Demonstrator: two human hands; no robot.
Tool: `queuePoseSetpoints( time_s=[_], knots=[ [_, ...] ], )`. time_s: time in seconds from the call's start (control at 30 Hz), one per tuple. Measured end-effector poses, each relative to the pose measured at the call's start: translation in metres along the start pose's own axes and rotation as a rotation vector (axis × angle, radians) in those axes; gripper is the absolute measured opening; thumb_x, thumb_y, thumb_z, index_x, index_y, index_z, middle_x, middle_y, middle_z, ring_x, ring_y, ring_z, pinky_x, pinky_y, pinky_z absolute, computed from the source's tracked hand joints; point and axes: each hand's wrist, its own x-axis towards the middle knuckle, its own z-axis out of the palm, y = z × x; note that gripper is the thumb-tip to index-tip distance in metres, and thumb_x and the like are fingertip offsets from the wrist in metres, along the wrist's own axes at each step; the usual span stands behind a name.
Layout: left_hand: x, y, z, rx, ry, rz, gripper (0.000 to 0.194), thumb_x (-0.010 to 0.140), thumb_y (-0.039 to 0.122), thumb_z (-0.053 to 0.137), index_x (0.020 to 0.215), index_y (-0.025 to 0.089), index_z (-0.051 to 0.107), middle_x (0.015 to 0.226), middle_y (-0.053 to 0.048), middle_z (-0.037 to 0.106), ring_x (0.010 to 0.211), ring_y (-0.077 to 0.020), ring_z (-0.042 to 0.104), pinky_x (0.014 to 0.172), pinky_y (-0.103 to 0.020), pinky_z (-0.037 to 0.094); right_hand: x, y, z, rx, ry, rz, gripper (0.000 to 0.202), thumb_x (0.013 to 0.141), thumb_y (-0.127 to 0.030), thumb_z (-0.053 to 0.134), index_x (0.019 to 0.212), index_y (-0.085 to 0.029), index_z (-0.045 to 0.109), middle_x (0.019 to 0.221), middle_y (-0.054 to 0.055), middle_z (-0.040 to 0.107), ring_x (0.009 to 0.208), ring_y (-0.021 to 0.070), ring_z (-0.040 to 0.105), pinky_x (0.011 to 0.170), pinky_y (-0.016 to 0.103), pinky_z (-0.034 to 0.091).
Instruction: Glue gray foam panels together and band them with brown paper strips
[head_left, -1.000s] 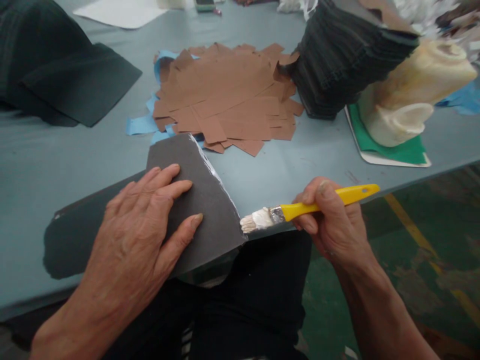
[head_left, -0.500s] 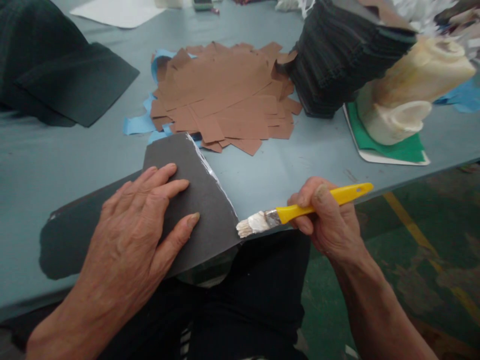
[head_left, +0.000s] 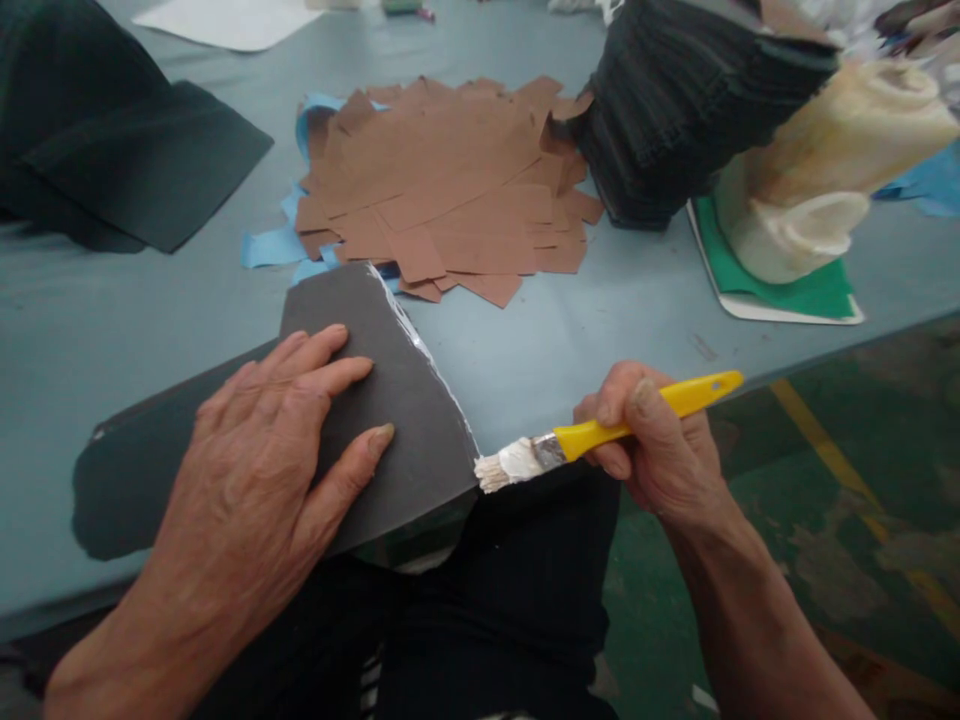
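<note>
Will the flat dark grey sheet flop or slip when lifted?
The flat dark grey sheet looks thin, so probably light. Its straight edges show no droop, suggesting some stiffness. The white-coated edge looks wet and might be slippery.

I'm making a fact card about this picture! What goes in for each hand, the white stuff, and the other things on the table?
Left hand: spread on a dark gray panel
Right hand: holding a yellow-handled brush
Bristles: at the panel's near right corner
White stuff: along the panel's right edge and on the brush
Table middle: pile of brown pieces
Table right: dark stack, cream container
</note>
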Motion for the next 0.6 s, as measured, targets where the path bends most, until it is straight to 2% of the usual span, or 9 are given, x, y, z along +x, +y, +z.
queuePoseSetpoints(
  time_s=[0.17, 0.33, 0.43, 0.6],
  knots=[
    [0.001, 0.0, -0.001, -0.022, -0.024, -0.049, 0.054, 0.1, 0.063, 0.038, 0.138, 0.03, 0.056, 0.167, -0.003, 0.049, 0.156, -0.0394, 0.043, 0.13, -0.064, 0.036, 0.01, -0.003, 0.005, -0.001, 0.006, -0.045, 0.047, 0.096, -0.065, 0.072, 0.076, -0.024, 0.062, 0.045, -0.008, 0.045, 0.039, 0.009, 0.039, 0.043, 0.022, 0.031],
    [0.002, -0.002, -0.002, -0.033, -0.03, -0.066, 0.052, 0.098, 0.062, 0.039, 0.137, 0.032, 0.057, 0.167, -0.001, 0.05, 0.156, -0.0387, 0.044, 0.131, -0.066, 0.035, 0.026, -0.006, 0.014, 0.028, 0.052, -0.098, 0.048, 0.091, -0.068, 0.076, 0.076, -0.025, 0.062, 0.047, -0.008, 0.043, 0.041, 0.0098, 0.041, 0.044, 0.024, 0.033],
    [0.002, -0.001, -0.002, -0.031, -0.028, -0.051, 0.051, 0.099, 0.062, 0.039, 0.138, 0.033, 0.055, 0.168, -0.001, 0.049, 0.157, -0.0377, 0.043, 0.131, -0.066, 0.035, 0.019, -0.007, 0.015, 0.001, 0.049, -0.084, 0.047, 0.093, -0.067, 0.074, 0.076, -0.024, 0.063, 0.048, -0.007, 0.045, 0.041, 0.0093, 0.04, 0.044, 0.024, 0.033],
    [0.001, -0.001, 0.001, -0.041, -0.02, -0.062, 0.048, 0.099, 0.062, 0.039, 0.138, 0.036, 0.054, 0.169, 0.002, 0.048, 0.158, -0.0352, 0.042, 0.132, -0.062, 0.033, -0.006, -0.01, 0.008, -0.055, 0.011, -0.008, 0.045, 0.099, -0.06, 0.071, 0.076, -0.023, 0.064, 0.047, -0.006, 0.048, 0.04, 0.0079, 0.038, 0.042, 0.022, 0.029]
  ],
)
